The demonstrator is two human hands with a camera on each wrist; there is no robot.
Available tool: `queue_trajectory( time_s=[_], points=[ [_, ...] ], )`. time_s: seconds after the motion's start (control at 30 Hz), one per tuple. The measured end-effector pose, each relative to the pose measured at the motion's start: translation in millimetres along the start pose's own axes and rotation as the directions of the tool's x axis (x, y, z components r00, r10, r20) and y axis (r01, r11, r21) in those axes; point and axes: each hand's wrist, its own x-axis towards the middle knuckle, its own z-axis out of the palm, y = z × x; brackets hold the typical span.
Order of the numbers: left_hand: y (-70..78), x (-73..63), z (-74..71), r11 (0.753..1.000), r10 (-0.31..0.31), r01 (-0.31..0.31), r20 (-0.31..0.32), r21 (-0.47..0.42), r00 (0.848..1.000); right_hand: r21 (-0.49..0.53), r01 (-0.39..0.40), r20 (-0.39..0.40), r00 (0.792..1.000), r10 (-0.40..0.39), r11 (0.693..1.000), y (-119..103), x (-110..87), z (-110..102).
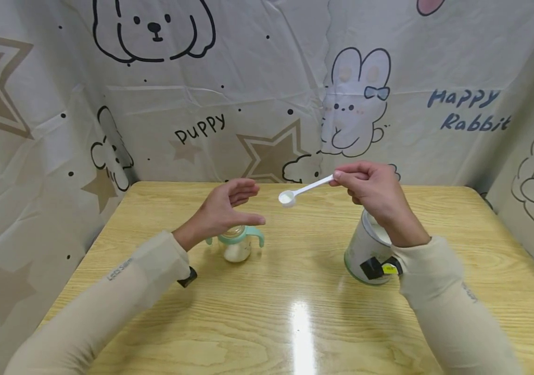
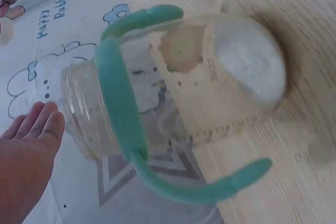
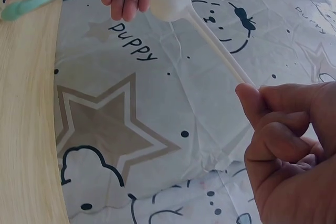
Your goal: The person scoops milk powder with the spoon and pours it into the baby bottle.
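My right hand (image 1: 372,190) pinches the handle end of a white measuring scoop (image 1: 288,198) with white powder in its bowl, held above the table and pointing left. My left hand (image 1: 227,208) is raised over the baby bottle, its fingers and thumb spread apart and holding nothing. The clear baby bottle (image 2: 199,93) has a green collar with two handles and an open top; white powder lies at its bottom. It stands upright on the table below the left hand. Under my right wrist stands a tin (image 1: 358,250) with white powder inside, partly hidden by the hand and wrist.
The wooden table (image 1: 257,323) has a glare streak at its front middle. A printed cloth (image 1: 257,67) with cartoon animals and stars hangs along the back and both sides. Small black cameras are strapped under both wrists.
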Motion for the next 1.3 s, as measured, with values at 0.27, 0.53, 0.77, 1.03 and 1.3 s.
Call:
queue_trajectory(
  time_s=[0.27,0.53,0.77,1.03,1.3],
  points=[
    [-7.9,-12.2,-15.1,0.999,-0.02,0.021,-0.019,0.046,1.0,0.025,-0.025,0.022,0.999,0.025,0.999,-2.1,5.4,18.6],
    [-18.8,-20.3,-24.0,0.993,-0.029,0.032,-0.02,0.114,0.999,0.038,-0.027,0.05,0.998,0.025,0.999,-0.4,10.5,37.1],
    [-31.3,-26.0,-25.5,0.988,-0.052,0.052,0.0,0.145,0.999,0.083,-0.019,0.063,0.998,0.013,0.996,1.0,13.1,54.0],
    [-44.6,-31.0,-23.2,0.986,-0.067,0.067,-0.008,0.153,0.998,0.091,-0.032,0.07,0.997,0.026,0.995,5.3,15.0,70.6],
    [-51.7,-33.9,-21.3,0.98,-0.07,0.076,-0.039,0.184,0.997,0.104,-0.034,0.085,0.996,0.026,0.994,6.7,14.9,85.1]
  ],
)
